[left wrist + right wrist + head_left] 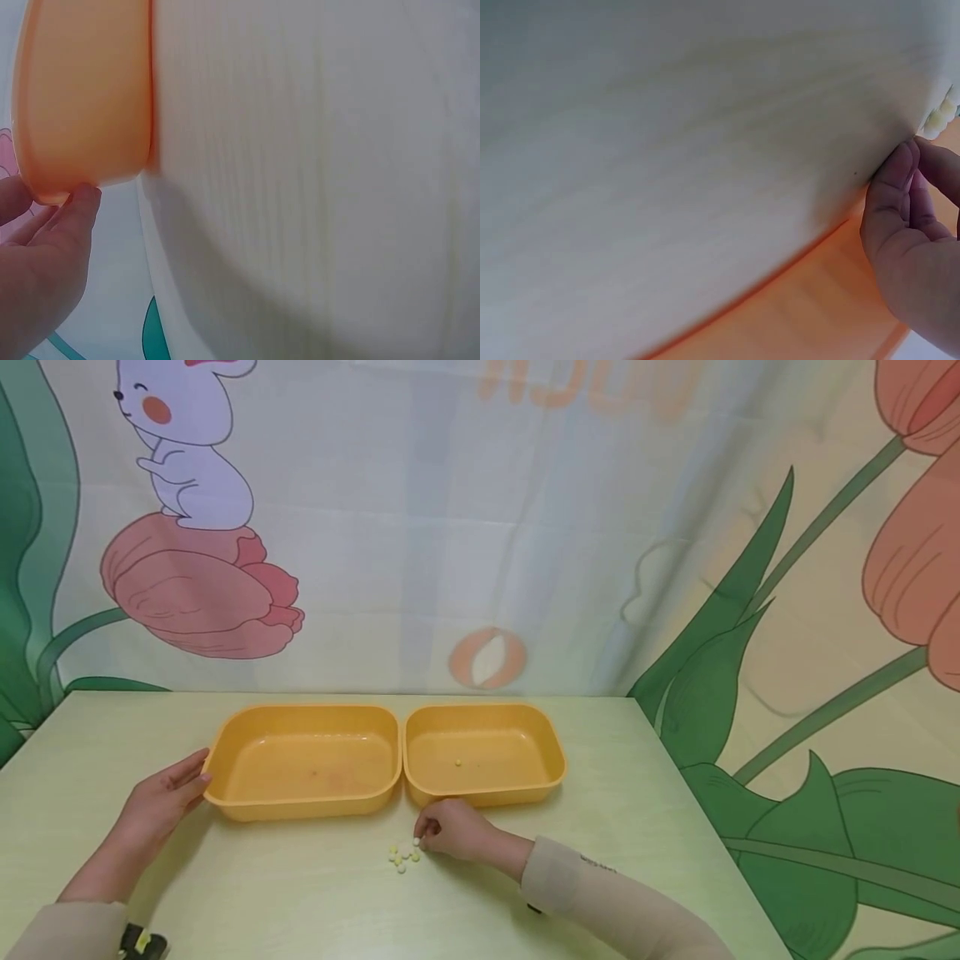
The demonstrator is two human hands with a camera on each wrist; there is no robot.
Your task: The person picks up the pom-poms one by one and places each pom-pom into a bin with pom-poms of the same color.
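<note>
A staged recording corner, or perhaps a children's play area, is being suggested rather than a working kitchen or shop. The whole background is being covered by a hanging printed cloth backdrop (480, 527), creased with fold lines, on which a cartoon white mouse sitting on a pink tulip (191, 518), large green leaves and orange flowers are being shown. A pale green wood-grain table (637, 793) is being set directly against it, with no other furniture or walls being seen. Two shallow orange plastic trays (390, 760) and a small pile of yellow and white beads (403, 853) are being laid out on it like a simple sorting exercise.
</note>
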